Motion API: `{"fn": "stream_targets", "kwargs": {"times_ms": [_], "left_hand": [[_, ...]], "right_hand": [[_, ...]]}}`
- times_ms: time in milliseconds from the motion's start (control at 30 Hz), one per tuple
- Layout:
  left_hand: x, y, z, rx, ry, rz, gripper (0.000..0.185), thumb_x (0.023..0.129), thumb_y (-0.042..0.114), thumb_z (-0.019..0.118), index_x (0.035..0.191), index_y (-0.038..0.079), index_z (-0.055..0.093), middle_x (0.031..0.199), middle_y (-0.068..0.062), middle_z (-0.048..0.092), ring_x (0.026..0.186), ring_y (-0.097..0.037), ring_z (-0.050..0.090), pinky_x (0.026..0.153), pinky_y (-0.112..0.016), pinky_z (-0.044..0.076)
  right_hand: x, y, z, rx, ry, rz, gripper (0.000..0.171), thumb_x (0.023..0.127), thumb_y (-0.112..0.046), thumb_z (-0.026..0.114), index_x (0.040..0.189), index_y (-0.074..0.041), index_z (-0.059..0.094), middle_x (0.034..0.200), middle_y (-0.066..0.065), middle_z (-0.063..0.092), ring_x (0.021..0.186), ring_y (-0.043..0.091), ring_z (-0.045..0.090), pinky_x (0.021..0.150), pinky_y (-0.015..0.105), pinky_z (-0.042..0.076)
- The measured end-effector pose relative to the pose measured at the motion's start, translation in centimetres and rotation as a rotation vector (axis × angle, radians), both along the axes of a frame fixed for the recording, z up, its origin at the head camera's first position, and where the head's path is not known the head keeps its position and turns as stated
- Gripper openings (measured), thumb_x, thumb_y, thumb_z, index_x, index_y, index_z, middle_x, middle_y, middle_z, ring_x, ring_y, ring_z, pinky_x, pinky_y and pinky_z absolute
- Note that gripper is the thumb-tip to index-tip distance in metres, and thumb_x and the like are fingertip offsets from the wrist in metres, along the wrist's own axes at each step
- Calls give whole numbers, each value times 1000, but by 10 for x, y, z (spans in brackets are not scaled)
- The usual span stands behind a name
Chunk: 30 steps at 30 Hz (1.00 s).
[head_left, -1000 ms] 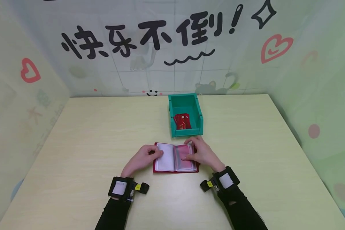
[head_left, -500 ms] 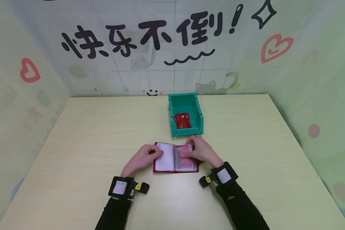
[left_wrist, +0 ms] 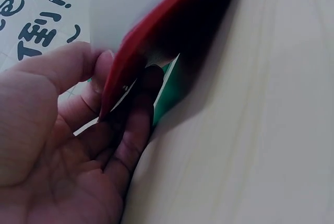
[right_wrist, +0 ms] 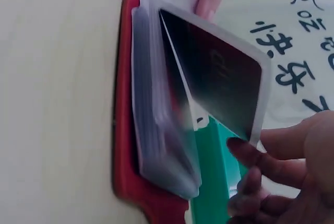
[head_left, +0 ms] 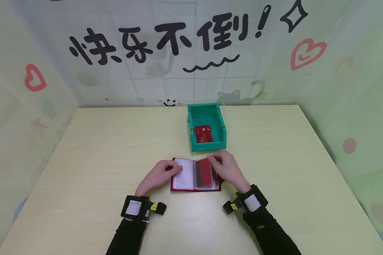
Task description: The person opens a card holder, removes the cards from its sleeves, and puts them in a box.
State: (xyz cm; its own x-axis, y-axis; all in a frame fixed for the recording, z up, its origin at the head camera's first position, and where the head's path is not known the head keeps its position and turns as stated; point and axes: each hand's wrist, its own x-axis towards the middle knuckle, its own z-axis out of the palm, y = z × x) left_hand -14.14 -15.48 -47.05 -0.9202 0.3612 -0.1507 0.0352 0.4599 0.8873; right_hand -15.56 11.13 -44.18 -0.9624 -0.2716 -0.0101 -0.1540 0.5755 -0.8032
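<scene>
My left hand pinches the left cover of the open red card holder, thumb on top and fingers curled under its edge, holding it down toward the near edge of the table, about midway along it. My right hand has its fingers curled at the top of the right-hand page, gripping a red card that stands tilted up out of its clear sleeve. Just beyond the holder sits a green bin with more red cards lying in it.
</scene>
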Motion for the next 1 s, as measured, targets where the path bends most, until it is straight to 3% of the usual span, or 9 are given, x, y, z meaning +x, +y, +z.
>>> {"fn": "stream_targets", "kwargs": {"times_ms": [100, 167, 300, 367, 467, 567, 667, 800, 1000], "left_hand": [[-1, -1, -1, 46, -4, 13, 17, 100, 21, 62, 103, 4, 59, 88, -8, 61, 83, -15, 56, 72, -23, 43], [-1, -2, -1, 87, -15, 9, 27, 100, 18, 61, 121, 5, 51, 99, -14, 68, 86, -15, 59, 76, -23, 47], [-2, -3, 0, 130, -19, -11, 41, 101, 13, 59, 135, 9, 38, 109, -21, 71, 88, -17, 63, 80, -24, 49], [-1, -3, 1, 116, 1, -15, 33, 101, 11, 58, 131, 9, 46, 110, -19, 69, 90, -19, 61, 80, -24, 49], [-1, -2, 2, 74, 17, -9, 19, 103, 14, 55, 119, 9, 63, 119, -15, 68, 102, -22, 61, 90, -29, 50], [1, -2, 4, 35, -19, 23, 31, 107, 26, 48, 121, 8, 69, 124, -11, 64, 114, -23, 54, 98, -33, 46], [1, -2, 6, 11, -50, 34, 39, 107, 36, 46, 115, 6, 71, 110, -10, 63, 108, -22, 53, 91, -32, 43], [0, -2, 5, 5, -32, -3, 31, 104, 34, 55, 92, 7, 67, 90, -5, 58, 93, -18, 51, 77, -27, 39], [1, -2, 3, 14, -16, -7, 28, 102, 29, 60, 84, 8, 65, 86, -3, 61, 89, -17, 53, 74, -25, 41]], "right_hand": [[9, -5, 2, -45, 91, 55, 19, 100, -17, 60, 102, -3, 73, 90, 11, 66, 80, 19, 55, 64, 24, 47], [14, -10, 2, -66, 110, 95, 19, 101, -14, 58, 103, -3, 73, 89, 10, 68, 79, 18, 55, 66, 25, 48], [23, -20, -6, -63, 86, 139, 24, 101, -16, 59, 118, -5, 72, 108, 9, 74, 94, 20, 65, 84, 33, 56], [25, -24, -11, -58, 80, 147, 27, 100, -16, 62, 124, -6, 70, 114, 9, 74, 100, 20, 65, 89, 36, 56], [24, -29, -16, -45, 87, 158, 30, 96, -16, 68, 124, -6, 68, 104, 7, 72, 89, 18, 62, 78, 27, 54], [22, -33, -17, -23, 70, 154, 34, 90, -19, 75, 121, -6, 68, 91, 3, 66, 78, 14, 53, 65, 20, 45], [21, -36, -16, 9, 29, 122, 37, 87, -23, 80, 118, -7, 69, 88, 1, 62, 76, 12, 51, 64, 19, 42], [18, -37, -13, 28, -17, 96, 35, 87, -24, 80, 116, -6, 69, 85, 1, 62, 75, 12, 51, 64, 19, 43], [16, -37, -10, 98, -27, 116, 46, 88, -27, 78, 128, -6, 65, 87, 2, 61, 78, 13, 51, 64, 21, 42]]}}
